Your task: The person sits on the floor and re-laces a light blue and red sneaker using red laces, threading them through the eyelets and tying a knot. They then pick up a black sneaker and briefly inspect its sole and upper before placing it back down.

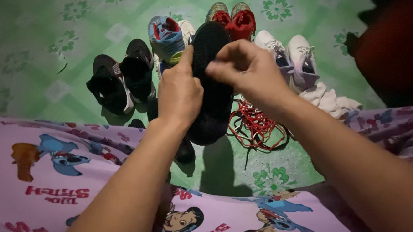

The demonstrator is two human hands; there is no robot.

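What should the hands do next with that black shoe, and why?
Probably pull on whatever the right hand is pinching near the top of the black shoe; I can't tell if it's a lace or the tongue. The left hand grips the shoe's side, holding it up off the floor, so it looks steady. Loose red laces lie below, beside the other shoes.

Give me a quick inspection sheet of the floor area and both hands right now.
Surface: green flowered floor.
Job's things: black shoe, held up off the floor.
Clutter: black pair, blue shoe, red pair, white pair, white cloth.
Grippers: left hand grips the shoe's side; right hand pinches at its top.
Cables: loose red laces.
Surroundings: pink cartoon-print fabric.
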